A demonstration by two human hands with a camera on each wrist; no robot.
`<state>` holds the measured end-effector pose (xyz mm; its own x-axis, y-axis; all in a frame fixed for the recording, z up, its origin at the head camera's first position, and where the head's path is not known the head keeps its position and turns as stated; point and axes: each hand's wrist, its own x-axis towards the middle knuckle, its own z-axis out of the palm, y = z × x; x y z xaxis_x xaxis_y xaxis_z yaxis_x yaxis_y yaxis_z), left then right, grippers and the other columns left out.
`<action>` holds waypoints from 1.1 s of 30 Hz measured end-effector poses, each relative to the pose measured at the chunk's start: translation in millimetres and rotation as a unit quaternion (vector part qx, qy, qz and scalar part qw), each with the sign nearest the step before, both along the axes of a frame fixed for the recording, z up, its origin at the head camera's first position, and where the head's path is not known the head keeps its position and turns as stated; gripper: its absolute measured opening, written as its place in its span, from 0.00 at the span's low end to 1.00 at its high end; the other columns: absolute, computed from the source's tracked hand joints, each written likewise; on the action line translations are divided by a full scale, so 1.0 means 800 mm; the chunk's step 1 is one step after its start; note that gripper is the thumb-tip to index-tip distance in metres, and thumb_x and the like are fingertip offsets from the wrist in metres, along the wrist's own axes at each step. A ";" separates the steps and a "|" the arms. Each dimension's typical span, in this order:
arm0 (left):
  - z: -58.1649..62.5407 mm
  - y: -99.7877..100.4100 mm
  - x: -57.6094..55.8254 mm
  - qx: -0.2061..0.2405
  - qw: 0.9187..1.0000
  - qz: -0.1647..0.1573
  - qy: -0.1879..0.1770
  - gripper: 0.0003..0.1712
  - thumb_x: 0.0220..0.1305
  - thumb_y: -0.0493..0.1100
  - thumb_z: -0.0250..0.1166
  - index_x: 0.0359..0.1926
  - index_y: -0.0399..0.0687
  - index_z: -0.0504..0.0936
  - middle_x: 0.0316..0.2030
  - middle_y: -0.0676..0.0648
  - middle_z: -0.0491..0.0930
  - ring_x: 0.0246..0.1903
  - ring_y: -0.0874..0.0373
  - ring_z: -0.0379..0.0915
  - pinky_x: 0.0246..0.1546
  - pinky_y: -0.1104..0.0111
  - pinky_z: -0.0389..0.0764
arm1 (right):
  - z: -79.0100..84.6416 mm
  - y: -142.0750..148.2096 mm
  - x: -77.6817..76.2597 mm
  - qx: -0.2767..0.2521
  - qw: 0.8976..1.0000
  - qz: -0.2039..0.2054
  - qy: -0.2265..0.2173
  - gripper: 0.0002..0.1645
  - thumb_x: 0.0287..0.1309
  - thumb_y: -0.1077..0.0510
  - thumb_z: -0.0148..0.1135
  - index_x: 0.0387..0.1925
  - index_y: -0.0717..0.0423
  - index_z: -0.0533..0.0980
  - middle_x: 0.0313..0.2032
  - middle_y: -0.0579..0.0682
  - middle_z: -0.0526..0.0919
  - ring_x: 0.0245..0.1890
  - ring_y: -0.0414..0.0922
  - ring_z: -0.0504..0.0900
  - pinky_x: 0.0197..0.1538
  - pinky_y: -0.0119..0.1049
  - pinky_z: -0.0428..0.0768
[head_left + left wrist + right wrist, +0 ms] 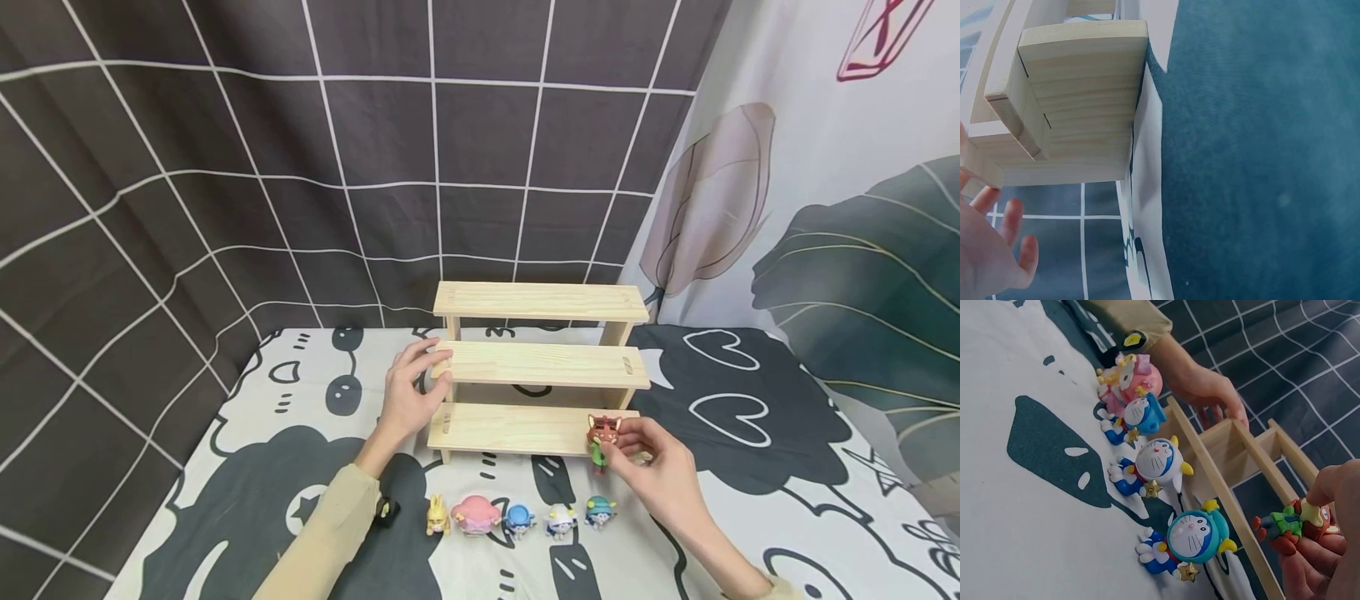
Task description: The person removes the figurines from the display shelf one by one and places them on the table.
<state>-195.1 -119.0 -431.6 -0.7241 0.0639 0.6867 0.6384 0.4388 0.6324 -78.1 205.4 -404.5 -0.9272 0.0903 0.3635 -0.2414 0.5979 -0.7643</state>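
Observation:
My right hand (660, 467) pinches a reddish-brown toy figurine (602, 432) in green clothing between thumb and fingers. It is upright, in front of the right end of the bottom board (517, 428) of a three-tier wooden shelf (540, 363). The right wrist view shows the figurine's green jacket (1286, 520) and cream muzzle. With thumb and fingertips my left hand (408, 396) holds the left end of the middle board. In the left wrist view, the other fingers (1013, 222) are spread loosely below the shelf's side (1085, 94).
A row of small figurines lies before the shelf: a yellow long-eared one (437, 515), a pink one (477, 515), a blue one (519, 519), a white one (561, 521) and a teal-hatted one (599, 511). A dark grid-patterned curtain (375, 167) hangs behind the patterned cloth (487, 575).

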 end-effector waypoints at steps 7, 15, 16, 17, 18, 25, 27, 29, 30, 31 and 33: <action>0.000 0.000 0.000 0.001 1.000 0.001 -0.003 0.18 0.54 0.35 0.67 0.48 0.39 0.87 0.58 0.39 0.78 0.54 0.39 0.72 0.53 0.44 0.71 | -0.002 0.006 0.005 0.008 1.000 -0.014 -0.020 0.12 0.51 0.65 0.73 0.38 0.60 0.79 0.30 0.46 0.82 0.28 0.34 0.79 0.26 0.27 0.75; -0.001 0.000 -0.001 0.004 1.000 0.000 0.001 0.18 0.54 0.36 0.67 0.47 0.39 0.87 0.57 0.39 0.78 0.53 0.39 0.72 0.52 0.45 0.71 | -0.007 0.014 0.012 0.015 0.999 -0.022 -0.021 0.12 0.50 0.66 0.73 0.37 0.60 0.79 0.28 0.46 0.82 0.27 0.34 0.80 0.25 0.28 0.76; -0.001 0.000 -0.001 0.004 1.000 0.000 0.002 0.18 0.54 0.36 0.67 0.47 0.39 0.87 0.57 0.39 0.78 0.53 0.39 0.72 0.52 0.45 0.71 | -0.008 0.015 0.013 0.014 0.999 -0.023 -0.017 0.12 0.50 0.66 0.73 0.37 0.60 0.79 0.28 0.46 0.82 0.27 0.34 0.80 0.25 0.28 0.76; -0.001 0.000 -0.001 0.004 1.000 0.000 0.002 0.18 0.54 0.36 0.67 0.47 0.39 0.87 0.57 0.39 0.78 0.53 0.39 0.72 0.52 0.45 0.71 | -0.008 0.016 0.013 0.016 0.999 -0.025 -0.014 0.12 0.49 0.66 0.73 0.36 0.59 0.79 0.28 0.46 0.83 0.27 0.34 0.80 0.25 0.28 0.76; -0.001 0.000 -0.001 0.004 1.000 0.000 0.003 0.18 0.54 0.36 0.67 0.47 0.39 0.87 0.57 0.39 0.78 0.53 0.39 0.72 0.52 0.45 0.71 | -0.009 0.017 0.014 0.016 0.999 -0.025 -0.014 0.12 0.49 0.66 0.73 0.36 0.59 0.79 0.28 0.46 0.83 0.27 0.34 0.80 0.25 0.28 0.76; 0.000 0.000 0.000 0.004 1.000 -0.001 0.005 0.18 0.54 0.35 0.67 0.47 0.39 0.87 0.57 0.38 0.78 0.53 0.38 0.72 0.52 0.44 0.71 | -0.011 0.021 0.020 0.013 0.999 -0.029 -0.032 0.12 0.50 0.66 0.72 0.36 0.61 0.79 0.28 0.47 0.82 0.27 0.34 0.79 0.26 0.28 0.76; 0.000 0.000 0.000 0.005 1.000 -0.002 0.006 0.18 0.54 0.35 0.67 0.47 0.39 0.87 0.57 0.37 0.78 0.52 0.38 0.72 0.52 0.44 0.71 | -0.011 0.022 0.021 0.016 0.999 -0.030 -0.034 0.12 0.51 0.66 0.72 0.37 0.61 0.79 0.28 0.47 0.82 0.27 0.34 0.79 0.27 0.28 0.76; -0.001 0.000 -0.001 0.006 1.000 -0.002 0.006 0.18 0.54 0.35 0.67 0.47 0.38 0.87 0.57 0.37 0.78 0.52 0.38 0.72 0.52 0.44 0.71 | -0.012 0.024 0.023 0.020 0.999 -0.032 -0.036 0.12 0.51 0.66 0.72 0.37 0.61 0.79 0.29 0.47 0.82 0.27 0.34 0.79 0.27 0.28 0.75; -0.001 0.000 -0.001 0.005 1.000 -0.002 0.006 0.18 0.54 0.35 0.67 0.47 0.38 0.87 0.57 0.37 0.78 0.52 0.38 0.72 0.52 0.44 0.71 | -0.013 0.025 0.024 0.021 0.999 -0.033 -0.037 0.11 0.51 0.65 0.72 0.37 0.61 0.79 0.29 0.47 0.82 0.27 0.34 0.79 0.27 0.28 0.75; -0.001 0.000 -0.001 0.005 1.000 -0.001 0.006 0.17 0.54 0.35 0.67 0.47 0.38 0.87 0.57 0.37 0.78 0.52 0.38 0.72 0.52 0.44 0.71 | -0.014 0.025 0.024 0.022 0.998 -0.035 -0.037 0.11 0.51 0.65 0.72 0.37 0.61 0.79 0.29 0.47 0.82 0.27 0.34 0.79 0.27 0.28 0.75; -0.002 0.000 -0.001 0.004 1.000 0.000 0.006 0.17 0.53 0.35 0.67 0.47 0.38 0.87 0.57 0.37 0.78 0.52 0.38 0.73 0.52 0.44 0.71 | -0.016 0.027 0.026 0.022 0.998 -0.039 -0.036 0.11 0.51 0.66 0.72 0.37 0.61 0.79 0.28 0.46 0.82 0.27 0.34 0.79 0.26 0.28 0.75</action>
